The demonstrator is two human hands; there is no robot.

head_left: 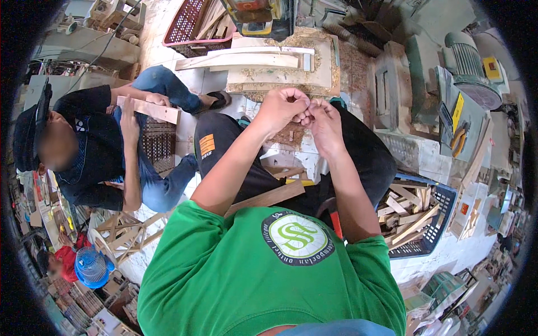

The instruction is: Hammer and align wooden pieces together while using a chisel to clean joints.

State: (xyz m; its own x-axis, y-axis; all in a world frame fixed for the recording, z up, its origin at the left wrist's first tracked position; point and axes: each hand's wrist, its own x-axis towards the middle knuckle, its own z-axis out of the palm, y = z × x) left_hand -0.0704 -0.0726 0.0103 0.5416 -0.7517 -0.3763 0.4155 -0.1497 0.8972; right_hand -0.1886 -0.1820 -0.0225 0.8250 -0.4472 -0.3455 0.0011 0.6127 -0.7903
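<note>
My left hand (282, 110) and my right hand (327, 124) meet in front of my knees, fingertips pinched close together. Both are closed; whatever may be between the fingers is too small or hidden to name. Just beyond them lie long pale wooden strips (241, 61) on a sawdust-strewn board (269, 78). Across my lap rests a flat wooden piece (269, 199), apart from both hands. Beside my right forearm a red-handled tool (335, 225) shows, its dark head partly hidden.
On the left a seated co-worker holds a wooden block (150, 110). A blue crate (431, 246) of wood offcuts stands at my right, a pink-rimmed basket (175, 25) far left. Orange-handled pliers (459, 142) lie near a motor (466, 59). A blue fan (92, 267) stands lower left.
</note>
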